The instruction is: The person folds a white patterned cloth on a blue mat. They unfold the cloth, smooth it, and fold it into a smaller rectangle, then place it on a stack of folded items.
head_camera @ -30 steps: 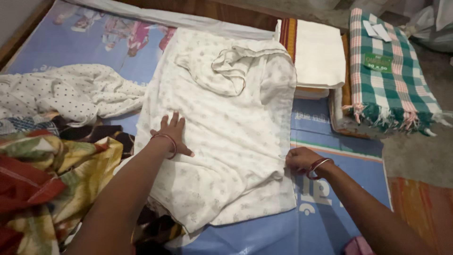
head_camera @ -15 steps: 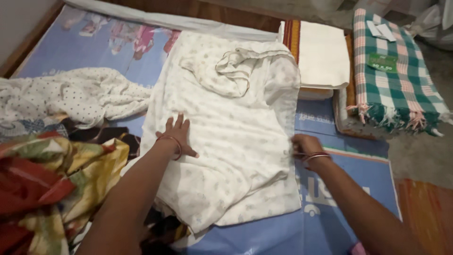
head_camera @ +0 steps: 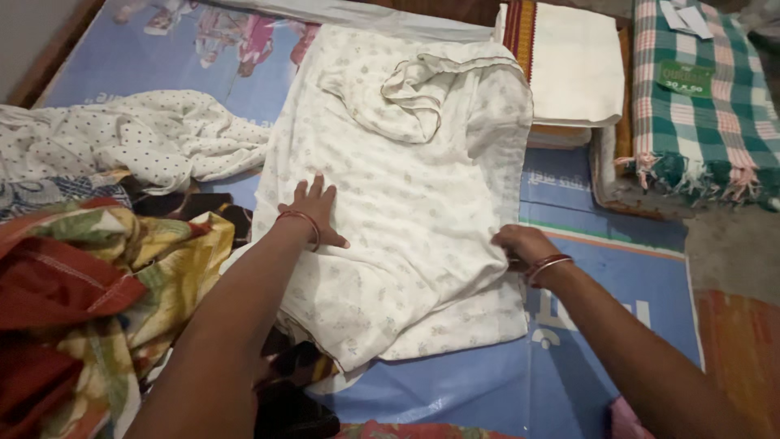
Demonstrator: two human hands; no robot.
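Head view: cloth (head_camera: pixel 406 211), long axis running away; left hand (head_camera: pixel 313 213) flat on it, right hand (head_camera: pixel 520 244) pinching its right edge.

Both bare arms reach forward from the bottom edge, forearms angled toward each other. The left hand (head_camera: pixel 313 213) lies flat, palm down, fingers spread and pointing away, thumb out to the side, a red bangle at its wrist. The right hand (head_camera: pixel 522 245) is curled into a closed grip, knuckles up, with red bangles around its wrist.
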